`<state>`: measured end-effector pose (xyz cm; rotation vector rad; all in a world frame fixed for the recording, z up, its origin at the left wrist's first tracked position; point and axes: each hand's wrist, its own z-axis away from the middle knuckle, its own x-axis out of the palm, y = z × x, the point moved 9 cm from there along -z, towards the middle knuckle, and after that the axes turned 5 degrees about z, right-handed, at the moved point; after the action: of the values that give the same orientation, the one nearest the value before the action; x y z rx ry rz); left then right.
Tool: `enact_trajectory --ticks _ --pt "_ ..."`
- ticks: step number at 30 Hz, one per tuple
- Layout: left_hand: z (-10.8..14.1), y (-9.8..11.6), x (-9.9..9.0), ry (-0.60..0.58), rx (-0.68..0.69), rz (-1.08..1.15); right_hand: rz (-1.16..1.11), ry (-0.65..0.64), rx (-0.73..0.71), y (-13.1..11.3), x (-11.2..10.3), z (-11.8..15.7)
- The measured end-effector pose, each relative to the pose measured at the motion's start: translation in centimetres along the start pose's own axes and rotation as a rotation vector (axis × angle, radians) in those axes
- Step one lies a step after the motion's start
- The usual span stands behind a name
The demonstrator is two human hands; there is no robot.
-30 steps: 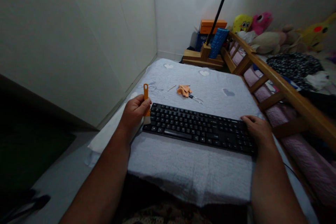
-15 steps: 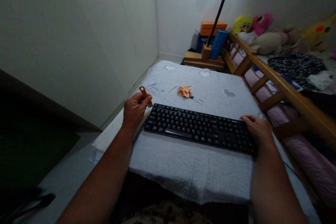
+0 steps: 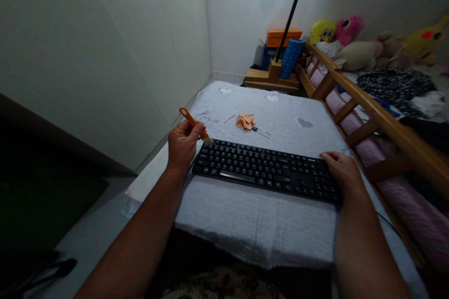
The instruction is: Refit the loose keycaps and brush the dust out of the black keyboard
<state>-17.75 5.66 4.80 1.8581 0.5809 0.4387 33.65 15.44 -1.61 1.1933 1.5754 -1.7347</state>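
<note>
- Pale-blue, heart-patterned cloth (image 3: 259,231) lies under a long black plastic keyboard (image 3: 263,167).
- Left hand (image 3: 183,145): fingers clamped on an orange-handled, pale-bristled brush (image 3: 190,118) at the keyboard's ten o'clock corner.
- Right hand (image 3: 343,172) touches its three o'clock end, grip unclear; loosely held, it could skid under brush pressure.

A pale blue, heart-patterned cover (image 3: 287,107) was spread over the counter (image 3: 224,201). On it lay a black keyboard (image 3: 259,168), and beyond that a crumpled orange cloth (image 3: 245,121), a thin stick (image 3: 229,118) to its left and a dark-handled, two-pronged tool (image 3: 254,128) at its right.
</note>
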Motion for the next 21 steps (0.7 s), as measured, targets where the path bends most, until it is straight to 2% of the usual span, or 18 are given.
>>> enact_trajectory --ticks 3,7,9,12,14,18,21 --pt "-0.1 0.6 -0.1 0.005 -0.004 -0.013 0.013 -0.007 0.004 -0.1 -0.1 0.1" --pt "-1.2 1.4 -1.3 -0.021 0.000 -0.045 0.015 -0.019 -0.010 -0.1 0.0 0.1" --pt "-1.9 1.0 -1.5 -0.128 -0.051 -0.077 0.011 -0.008 -0.022 -0.1 0.0 0.0" --pt "-1.7 -0.8 0.0 -0.470 -0.223 -0.127 0.010 0.005 -0.033 0.0 0.1 -0.2" --pt "-1.0 -1.6 0.8 -0.618 -0.304 -0.128 0.012 0.008 -0.037 0.1 0.1 -0.2" --pt "0.1 -2.6 1.7 -0.753 -0.382 -0.125 0.021 0.010 -0.050 -0.1 0.1 0.0" --pt "0.0 -3.4 1.8 -0.752 -0.403 -0.117 0.027 0.008 -0.056 -0.3 0.0 0.2"
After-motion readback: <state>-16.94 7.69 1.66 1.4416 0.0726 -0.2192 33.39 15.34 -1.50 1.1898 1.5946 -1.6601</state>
